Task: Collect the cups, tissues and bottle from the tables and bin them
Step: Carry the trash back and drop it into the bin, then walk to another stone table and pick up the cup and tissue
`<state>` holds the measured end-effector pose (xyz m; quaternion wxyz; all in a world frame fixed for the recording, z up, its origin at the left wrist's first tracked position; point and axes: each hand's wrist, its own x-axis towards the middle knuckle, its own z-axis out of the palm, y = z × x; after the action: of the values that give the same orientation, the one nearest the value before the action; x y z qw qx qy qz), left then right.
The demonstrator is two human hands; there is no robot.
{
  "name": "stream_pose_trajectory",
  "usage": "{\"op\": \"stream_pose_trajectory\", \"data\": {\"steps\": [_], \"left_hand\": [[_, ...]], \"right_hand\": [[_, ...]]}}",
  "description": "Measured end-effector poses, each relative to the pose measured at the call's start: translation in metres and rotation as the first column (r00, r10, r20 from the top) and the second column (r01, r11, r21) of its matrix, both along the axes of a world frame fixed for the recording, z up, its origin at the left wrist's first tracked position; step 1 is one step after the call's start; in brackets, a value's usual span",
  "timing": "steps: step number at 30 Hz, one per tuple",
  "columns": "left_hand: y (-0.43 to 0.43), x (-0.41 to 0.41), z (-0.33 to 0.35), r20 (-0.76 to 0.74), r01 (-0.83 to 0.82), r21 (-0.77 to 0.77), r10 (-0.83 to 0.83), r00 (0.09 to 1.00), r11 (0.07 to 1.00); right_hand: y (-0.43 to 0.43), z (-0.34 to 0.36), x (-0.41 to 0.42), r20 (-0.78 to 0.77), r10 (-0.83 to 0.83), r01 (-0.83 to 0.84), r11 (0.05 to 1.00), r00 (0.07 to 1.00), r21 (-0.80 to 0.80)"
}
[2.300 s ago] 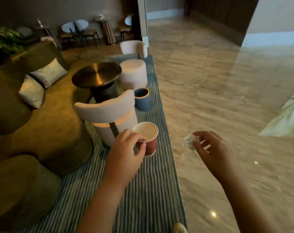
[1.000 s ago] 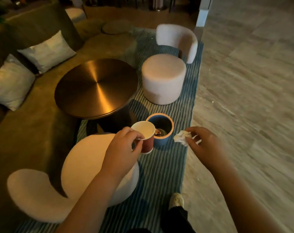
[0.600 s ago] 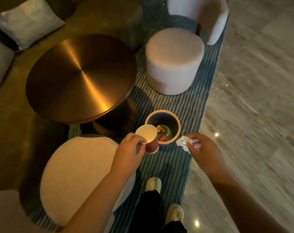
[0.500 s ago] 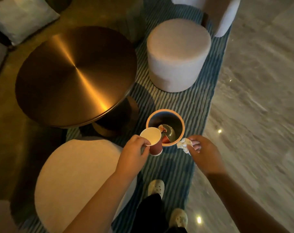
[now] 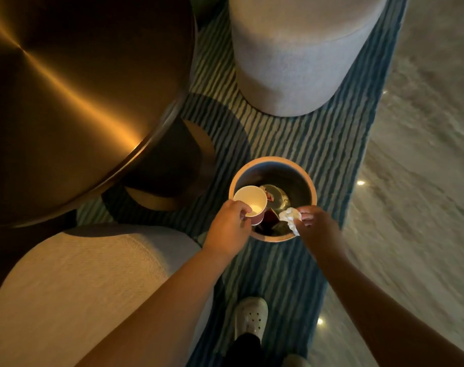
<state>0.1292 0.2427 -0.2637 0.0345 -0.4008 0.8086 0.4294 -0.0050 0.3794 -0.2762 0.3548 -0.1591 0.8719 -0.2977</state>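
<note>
A round blue bin (image 5: 299, 170) with an orange rim stands on the striped rug, right below my hands. My left hand (image 5: 229, 227) pinches the rim of a red paper cup (image 5: 250, 201) with a white inside, held over the bin's left edge. My right hand (image 5: 315, 221) pinches a crumpled white tissue (image 5: 290, 218) over the bin's near right side. Inside the bin lie a red cup and other rubbish, dim and partly hidden.
A round brass table (image 5: 79, 83) fills the upper left, its base beside the bin. A pale round stool (image 5: 299, 54) stands beyond the bin and a pale chair seat (image 5: 87, 282) at lower left. My white shoe (image 5: 250, 317) is on the rug (image 5: 318, 133); stone floor lies right.
I have stepped closer and leaned over the bin. Both hands moved forward from beside the bin to above its opening, still holding the cup and the tissue.
</note>
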Motion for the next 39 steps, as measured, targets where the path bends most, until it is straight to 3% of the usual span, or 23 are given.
{"op": "stream_pose_trajectory", "data": {"steps": [6, 11, 16, 22, 29, 33, 39], "left_hand": [[-0.009, -0.013, -0.041, 0.102, 0.056, 0.049, -0.061, 0.993, 0.997], [-0.014, -0.013, -0.024, 0.144, 0.081, 0.021, -0.083, 0.986, 0.997], [-0.018, -0.021, 0.052, 0.084, 0.111, -0.102, -0.103, 0.991, 0.989], [-0.018, -0.020, 0.215, -0.016, 0.146, -0.461, -0.172, 0.985, 0.875], [0.026, 0.057, 0.414, -0.085, -0.048, -0.696, -0.016, 0.996, 0.716], [0.088, 0.136, 0.497, -0.082, -0.155, -0.798, 0.149, 0.985, 0.582], [0.196, 0.276, 0.567, -0.099, -0.339, -0.809, 0.457, 0.884, 0.480]], "right_hand": [[-0.012, -0.025, -0.010, 0.123, -0.079, 0.078, 0.997, 0.989, 0.013], [-0.015, 0.008, -0.013, 0.061, -0.036, 0.037, 0.999, 0.998, -0.013], [-0.029, 0.084, -0.024, -0.050, 0.082, -0.086, 0.993, 0.995, -0.085], [-0.045, 0.228, -0.024, -0.377, 0.200, -0.299, 0.928, 0.904, -0.223], [-0.023, 0.418, 0.029, -0.649, 0.319, -0.604, 0.747, 0.691, -0.277], [0.013, 0.498, 0.089, -0.711, 0.301, -0.691, 0.632, 0.636, -0.350], [0.069, 0.572, 0.212, -0.753, 0.424, -0.859, 0.334, 0.504, -0.388]]}}
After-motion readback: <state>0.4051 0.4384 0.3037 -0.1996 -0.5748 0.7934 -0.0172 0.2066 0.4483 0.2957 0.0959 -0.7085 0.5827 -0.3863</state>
